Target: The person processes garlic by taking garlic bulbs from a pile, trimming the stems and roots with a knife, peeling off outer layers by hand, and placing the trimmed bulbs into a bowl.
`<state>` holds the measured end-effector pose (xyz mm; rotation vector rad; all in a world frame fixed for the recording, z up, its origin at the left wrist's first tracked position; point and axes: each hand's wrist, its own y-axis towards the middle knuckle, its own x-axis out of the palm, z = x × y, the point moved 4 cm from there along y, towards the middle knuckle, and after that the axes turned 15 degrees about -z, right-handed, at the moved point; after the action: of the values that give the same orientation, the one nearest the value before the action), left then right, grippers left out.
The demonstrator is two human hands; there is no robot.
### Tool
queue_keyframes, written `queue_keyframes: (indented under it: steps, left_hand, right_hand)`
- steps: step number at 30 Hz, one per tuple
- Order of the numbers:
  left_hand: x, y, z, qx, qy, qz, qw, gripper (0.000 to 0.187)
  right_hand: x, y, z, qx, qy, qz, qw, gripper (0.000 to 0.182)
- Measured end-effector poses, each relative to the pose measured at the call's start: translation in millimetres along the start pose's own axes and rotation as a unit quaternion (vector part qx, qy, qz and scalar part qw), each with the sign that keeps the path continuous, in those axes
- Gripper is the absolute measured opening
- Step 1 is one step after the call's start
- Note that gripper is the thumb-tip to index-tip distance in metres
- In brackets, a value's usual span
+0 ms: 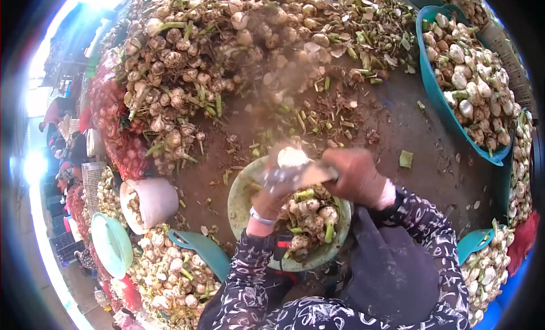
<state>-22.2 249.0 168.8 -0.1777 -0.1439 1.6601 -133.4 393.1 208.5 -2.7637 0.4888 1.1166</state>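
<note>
Seen from the head camera, you sit over a pale green bowl (241, 185) resting in your lap and heaped with untrimmed garlic heads (309, 213), stems and roots still on. Your left hand (272, 191), gloved, with a pale band at the wrist, rises from the bowl's middle; its fingers are curled closed around a single garlic bulb (292, 157), white and clean-looking, held just above the bowl's far rim. Your right hand (357, 176), also gloved, is fisted shut on the handle of a knife (315, 172), whose blade lies flat toward the bulb and appears to touch its underside; motion blur hides the exact edge.

Beyond the bowl, a brown work surface (431, 159) is littered with cut stems and papery skins. A great pile of garlic (193, 63) spreads across its far side. To your right a teal basket (440, 100) holds paler, trimmed heads, and another teal tub (474, 242) shows near your right elbow. To your left stand a white bucket (156, 202) tipped on its side, a mint-green basin (110, 245) and a teal tray (198, 247) with more garlic. Red mesh sacks (116, 131) lie along the left edge
</note>
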Motion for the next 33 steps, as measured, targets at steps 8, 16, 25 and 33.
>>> queue_keyframes:
  steps: [8,16,25,33]
  left_hand:
    - [8.1,-13.8,4.3,0.010,-0.208,0.024,0.978,0.042]
    - [-40.4,-20.8,-3.8,0.100,-0.105,0.246,0.958,0.035]
    - [17.1,8.2,-28.8,0.179,-0.642,0.305,0.681,0.037]
    - [-29.2,-20.3,33.8,-0.112,0.051,-0.297,0.947,0.067]
  right_hand:
    - [25.5,0.0,127.1,0.364,-0.026,-0.070,0.928,0.027]
    - [46.6,-15.4,99.5,0.322,0.170,-0.007,0.931,0.035]
    - [-5.9,28.6,15.1,0.065,0.191,0.167,0.965,0.027]
    - [42.6,-8.0,102.3,0.317,0.202,-0.112,0.920,0.037]
